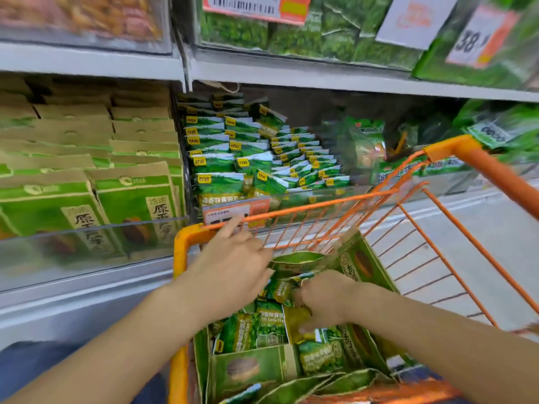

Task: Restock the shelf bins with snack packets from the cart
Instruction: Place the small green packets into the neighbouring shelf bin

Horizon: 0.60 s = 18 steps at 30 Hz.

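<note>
An orange wire cart (344, 201) stands against the shelf, filled with green snack packets (269, 325) and larger green-and-tan bags (250, 365). Both hands reach into it. My left hand (233, 269) lies over the pile near the cart's far left corner, its fingers curled onto small green packets that it partly hides. My right hand (323, 298) is closed around a small green packet (281, 288) in the middle of the pile. Straight ahead, the shelf bin (294, 196) behind a clear front holds rows of the same small green packets (248, 161).
Left of that bin, large green-and-tan bags (131, 196) fill another clear-fronted bin. Darker green bags (361, 141) lie in the bin to the right. The shelf above (320, 74) carries more green bags and orange price tags (481, 39). Grey floor shows right of the cart.
</note>
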### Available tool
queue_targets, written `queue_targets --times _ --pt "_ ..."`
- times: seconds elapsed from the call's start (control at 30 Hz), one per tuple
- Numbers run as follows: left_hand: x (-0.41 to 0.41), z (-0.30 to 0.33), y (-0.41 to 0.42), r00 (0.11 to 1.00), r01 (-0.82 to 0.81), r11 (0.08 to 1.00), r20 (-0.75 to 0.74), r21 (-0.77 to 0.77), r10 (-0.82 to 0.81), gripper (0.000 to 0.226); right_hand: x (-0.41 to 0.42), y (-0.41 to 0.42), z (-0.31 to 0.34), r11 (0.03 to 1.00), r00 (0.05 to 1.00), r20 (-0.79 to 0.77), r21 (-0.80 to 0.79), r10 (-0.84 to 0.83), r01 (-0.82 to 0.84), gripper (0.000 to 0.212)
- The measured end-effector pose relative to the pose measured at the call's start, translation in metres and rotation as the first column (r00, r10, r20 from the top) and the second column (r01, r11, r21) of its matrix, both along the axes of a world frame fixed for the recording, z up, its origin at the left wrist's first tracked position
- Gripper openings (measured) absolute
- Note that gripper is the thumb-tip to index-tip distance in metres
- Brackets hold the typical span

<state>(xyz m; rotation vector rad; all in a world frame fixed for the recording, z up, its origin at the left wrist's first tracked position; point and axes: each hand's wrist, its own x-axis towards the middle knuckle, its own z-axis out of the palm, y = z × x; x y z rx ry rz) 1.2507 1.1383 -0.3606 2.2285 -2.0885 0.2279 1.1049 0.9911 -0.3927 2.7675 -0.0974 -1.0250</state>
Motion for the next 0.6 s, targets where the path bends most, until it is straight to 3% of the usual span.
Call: queue_targets --times 0.13,0.23,0.3,0.4,0.47,0.53,0.6 --pt "0.001 0.006 0.006 1.0 -0.001 0.996 -0.025 0.093 0.004 0.034 0.001 0.01 -0.027 0.972 0.97 -0.167 -0.13 0.176 -0.198 0.078" --pt "0.0 0.012 0.007 0.999 -0.014 0.992 -0.027 0.129 0.017 0.037 0.003 0.019 -0.029 0.951 0.955 -0.187 -0.161 0.232 -0.262 0.061" --pt "-0.002 0.015 0.007 0.999 -0.021 0.992 -0.038 0.121 0.026 0.038 0.003 0.02 -0.025 0.975 0.98 -0.127 -0.141 0.155 -0.173 0.047" --pt "0.0 0.014 0.008 0.992 -0.018 0.999 -0.123 0.051 0.024 0.037 0.009 0.014 -0.001 0.991 0.989 -0.083 0.026 -0.126 0.128 0.041" --pt "0.001 0.013 0.006 0.979 -0.02 0.998 -0.205 -0.057 0.008 0.037 0.013 0.006 0.022 0.893 0.922 -0.117 0.231 -0.369 0.387 0.038" --pt "0.002 0.016 0.005 0.938 -0.062 0.99 -0.347 -0.126 0.014 0.035 0.014 0.002 0.044 0.69 0.812 -0.146 0.456 -0.565 0.562 0.032" --pt "0.0 0.021 0.004 0.862 -0.155 0.969 -0.505 -0.19 0.038 0.035 0.014 -0.001 0.06 0.446 0.693 -0.145 0.669 -0.706 0.595 0.027"
